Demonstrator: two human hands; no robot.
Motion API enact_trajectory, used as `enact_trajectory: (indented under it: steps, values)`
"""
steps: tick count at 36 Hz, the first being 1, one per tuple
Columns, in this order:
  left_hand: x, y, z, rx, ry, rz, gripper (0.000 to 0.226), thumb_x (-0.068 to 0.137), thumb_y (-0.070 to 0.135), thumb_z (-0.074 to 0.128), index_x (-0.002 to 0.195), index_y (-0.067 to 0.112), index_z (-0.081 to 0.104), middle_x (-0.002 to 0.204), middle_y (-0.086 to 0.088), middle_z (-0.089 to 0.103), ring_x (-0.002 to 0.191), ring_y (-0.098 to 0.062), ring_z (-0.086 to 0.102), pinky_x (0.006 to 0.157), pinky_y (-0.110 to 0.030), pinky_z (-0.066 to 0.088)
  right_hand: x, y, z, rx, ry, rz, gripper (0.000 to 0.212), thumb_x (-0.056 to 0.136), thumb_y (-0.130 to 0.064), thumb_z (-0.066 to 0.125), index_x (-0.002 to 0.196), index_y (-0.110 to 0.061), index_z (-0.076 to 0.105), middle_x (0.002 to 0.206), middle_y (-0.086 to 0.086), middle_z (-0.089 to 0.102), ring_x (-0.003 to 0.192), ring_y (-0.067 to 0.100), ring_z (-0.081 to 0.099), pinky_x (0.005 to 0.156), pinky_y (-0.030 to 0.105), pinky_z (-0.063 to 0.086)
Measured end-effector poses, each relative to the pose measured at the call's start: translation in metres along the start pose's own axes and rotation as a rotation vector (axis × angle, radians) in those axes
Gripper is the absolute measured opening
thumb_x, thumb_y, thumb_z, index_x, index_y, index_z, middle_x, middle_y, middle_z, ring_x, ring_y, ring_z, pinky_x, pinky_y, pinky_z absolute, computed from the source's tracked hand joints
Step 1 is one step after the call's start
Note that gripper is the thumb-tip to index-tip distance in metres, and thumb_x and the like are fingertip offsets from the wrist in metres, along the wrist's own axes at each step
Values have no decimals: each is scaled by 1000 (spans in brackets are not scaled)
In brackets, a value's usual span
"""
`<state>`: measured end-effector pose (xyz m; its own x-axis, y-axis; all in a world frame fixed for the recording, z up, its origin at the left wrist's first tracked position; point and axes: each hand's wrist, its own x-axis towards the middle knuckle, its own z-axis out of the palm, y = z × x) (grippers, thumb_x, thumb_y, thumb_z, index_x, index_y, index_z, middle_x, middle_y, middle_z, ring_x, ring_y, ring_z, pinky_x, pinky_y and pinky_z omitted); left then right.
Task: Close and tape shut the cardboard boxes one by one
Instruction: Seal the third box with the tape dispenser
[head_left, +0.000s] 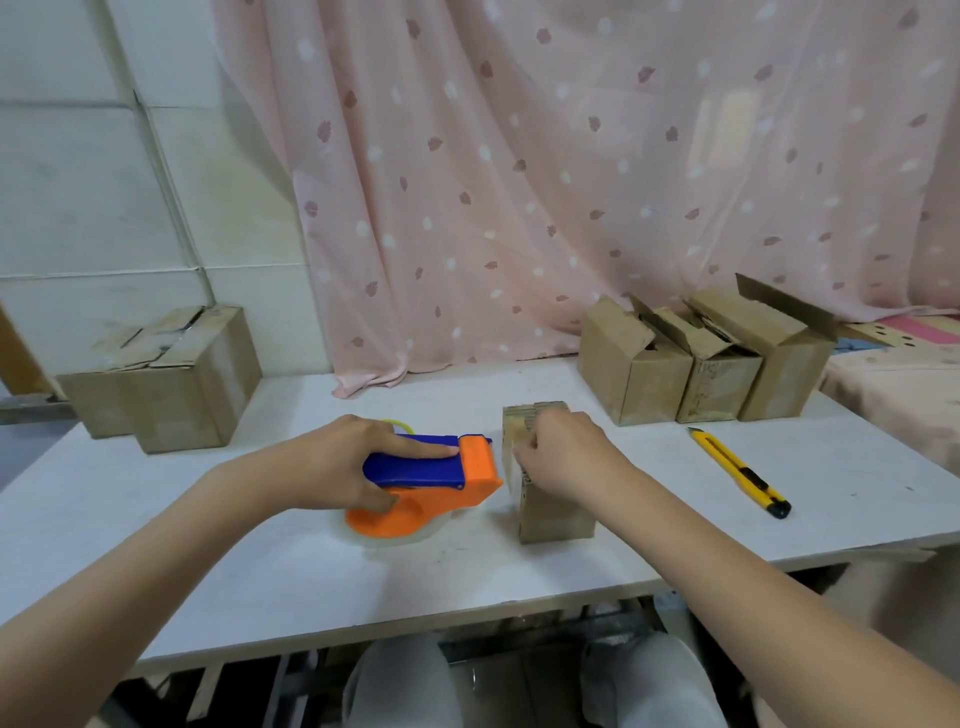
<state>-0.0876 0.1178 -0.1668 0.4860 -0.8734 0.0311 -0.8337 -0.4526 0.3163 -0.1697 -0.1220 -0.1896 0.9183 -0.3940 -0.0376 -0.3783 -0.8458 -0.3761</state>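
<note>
Small cardboard box (553, 483) at frame centre on the white surface (291, 566), right hand (563, 457) curled over its top flaps, left hand (340, 462) gripping the orange-blue tape dispenser (431, 480) just left (looks light, thin-walled, crushable; hold by the sides, press flaps gently).

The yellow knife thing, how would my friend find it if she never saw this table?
Start at the white table and look to its right side, in front of the three open cardboard boxes. The utility knife lies flat there, alone. It is the only long, thin, yellow-and-black thing; everything nearby is brown cardboard.
</note>
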Motion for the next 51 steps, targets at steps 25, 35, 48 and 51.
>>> enact_trajectory:
  steps: [25,35,48,51]
  values:
    - [1,-4,0,-43,-22,-37,82,82,21,71,122,83,33,105,20,57,85,-6,52,70,-18,44,6,-3,-49,365,-310,235,47,96,-33,61,119,-2,36,100,2,44,95,22,40,83,29,31]
    - [5,-3,2,-29,-33,-50,81,82,22,71,131,75,34,104,11,60,77,-4,51,64,-15,42,7,33,-48,573,-246,198,55,72,-35,82,110,-4,57,64,2,55,60,24,48,59,34,51]
    - [19,1,3,-3,-81,-50,85,81,22,68,127,81,28,106,10,56,83,-7,52,66,-16,42,3,88,-35,967,-390,264,38,91,-23,68,122,-2,64,93,18,67,77,30,60,70,38,56]
    - [23,1,4,3,-87,-48,83,82,24,68,126,81,29,103,10,56,84,-10,52,68,-20,44,2,90,-31,982,-409,244,32,95,-24,62,120,-5,66,98,19,67,78,29,58,70,35,52]
